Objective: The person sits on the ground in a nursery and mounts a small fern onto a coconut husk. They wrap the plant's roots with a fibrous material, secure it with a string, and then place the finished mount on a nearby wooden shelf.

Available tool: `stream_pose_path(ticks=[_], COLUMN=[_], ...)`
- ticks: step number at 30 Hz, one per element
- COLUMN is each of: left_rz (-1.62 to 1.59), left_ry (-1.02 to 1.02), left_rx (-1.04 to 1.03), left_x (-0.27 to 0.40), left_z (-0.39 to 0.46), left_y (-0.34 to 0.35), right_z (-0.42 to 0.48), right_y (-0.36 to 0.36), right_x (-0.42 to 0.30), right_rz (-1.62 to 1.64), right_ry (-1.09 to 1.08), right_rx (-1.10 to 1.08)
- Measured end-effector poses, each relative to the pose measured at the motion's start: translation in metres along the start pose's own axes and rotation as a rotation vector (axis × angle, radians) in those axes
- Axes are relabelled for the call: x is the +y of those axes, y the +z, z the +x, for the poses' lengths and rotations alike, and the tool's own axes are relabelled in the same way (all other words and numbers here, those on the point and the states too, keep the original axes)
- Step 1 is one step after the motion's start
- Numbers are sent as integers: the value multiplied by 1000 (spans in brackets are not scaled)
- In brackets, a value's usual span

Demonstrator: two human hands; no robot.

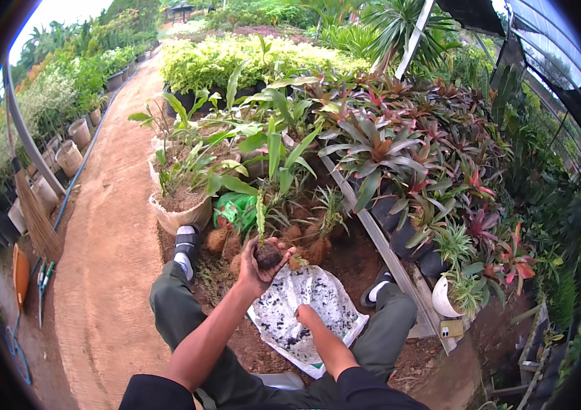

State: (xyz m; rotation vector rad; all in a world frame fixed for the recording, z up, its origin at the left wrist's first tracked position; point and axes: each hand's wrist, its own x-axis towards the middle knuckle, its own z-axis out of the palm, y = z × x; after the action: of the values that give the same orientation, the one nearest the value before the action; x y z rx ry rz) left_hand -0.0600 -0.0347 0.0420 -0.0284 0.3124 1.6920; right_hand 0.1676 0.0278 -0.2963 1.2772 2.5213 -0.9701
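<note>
My left hand (pixel 259 264) is raised with the palm up, cupping a dark root ball (pixel 268 256) from which an upright green plant shoot (pixel 260 215) rises. Below and to the right of it, my right hand (pixel 306 312) hovers over or touches a white sack (pixel 290 292) strewn with dark bits; its fingers are curled, and whether they pinch anything is hidden. The sack lies on the soil between my legs. Just beyond it sit several brown, fibrous root balls (pixel 318 248) with narrow-leaved plants, beside a green plastic bag (pixel 238 211).
Ahead stands a fabric-like planter (pixel 182 212) with leafy plants. A metal rail (pixel 382 246) runs along the bromeliads (pixel 377 143) at right. On the left are a dirt path (pixel 111 205), a stick broom (pixel 34 220), garden shears (pixel 43 287) and a blue hose (pixel 83 164).
</note>
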Motion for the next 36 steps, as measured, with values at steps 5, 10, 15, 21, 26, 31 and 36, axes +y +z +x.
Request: stream_pose_path(ticks=[5,10,15,21,26,31,36], left_rz=[97,197,297,363,434,306,246], left_ry=[-22,-73,-138,-119,-43,-94,-150], left_rx=[45,31,-15,187,228,178,161], left_x=[-1,4,-9,-22,-27,-36,-44], left_z=[6,-2,5,2,8,14,26], left_y=[-8,-11,-16,-7,-4,-11,-7], right_z=[37,-19,-70,-88,-91,-92,-88], right_y=[-122,-256,-277,-252,-246,-241,-244], right_x=[-45,-168,-204,-228,-229,-235,-222], right_rz=[189,1035,1208,985,737,425,251], right_ry=[-76,-319,-519,-561,-641,-727,-665], right_rx=[-73,186,480,652,706,895,908])
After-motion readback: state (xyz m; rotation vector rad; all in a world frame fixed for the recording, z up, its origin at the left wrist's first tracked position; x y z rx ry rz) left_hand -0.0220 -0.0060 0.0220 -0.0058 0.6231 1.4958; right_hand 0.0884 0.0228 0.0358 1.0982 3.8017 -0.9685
